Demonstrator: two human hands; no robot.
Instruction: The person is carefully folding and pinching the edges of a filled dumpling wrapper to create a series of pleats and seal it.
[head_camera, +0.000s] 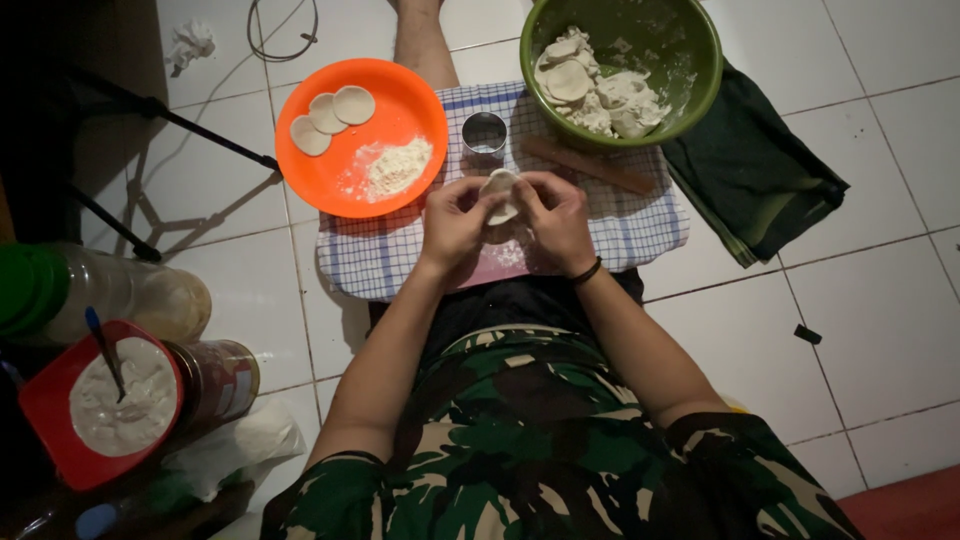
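While hands (505, 215) pinch dough (500, 192), white tiles (880, 300) surround.

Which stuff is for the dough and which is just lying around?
For the dough: folded dough round in left hand and right hand; orange plate; green bowl; metal ring cutter; wooden rolling stick.

Lying about: dark green cloth; crumpled white tissue; black cable.

Red-labelled jar (215, 380) lying far left
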